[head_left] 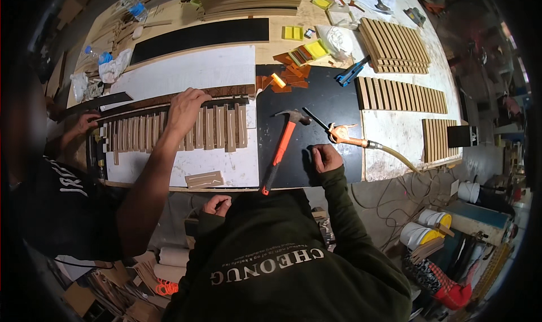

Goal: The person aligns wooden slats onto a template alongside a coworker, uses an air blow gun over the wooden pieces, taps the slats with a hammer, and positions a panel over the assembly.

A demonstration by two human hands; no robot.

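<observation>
My right hand (326, 158) rests on the black board (339, 169), fingers curled in, nothing visible in them. My left hand (217, 205) is loosely closed just off the table's front edge, also without anything visible in it. Between them lies a claw hammer (280, 150) with a red-orange handle, its head pointing away from me; neither hand touches it. Beyond my right hand lies an orange air blow gun (342, 134) with a hose (395, 154). Left of the hammer, slatted wooden strips (217, 130) with pale glue lines stand in a row.
A co-worker on the left has one hand (189, 110) on a long dark strip over the slats and another hand (87, 121) at its far end. Slatted wooden panels (395, 45) are stacked right. Brown pieces (293, 76) and a blue tool (353, 72) lie beyond the hammer.
</observation>
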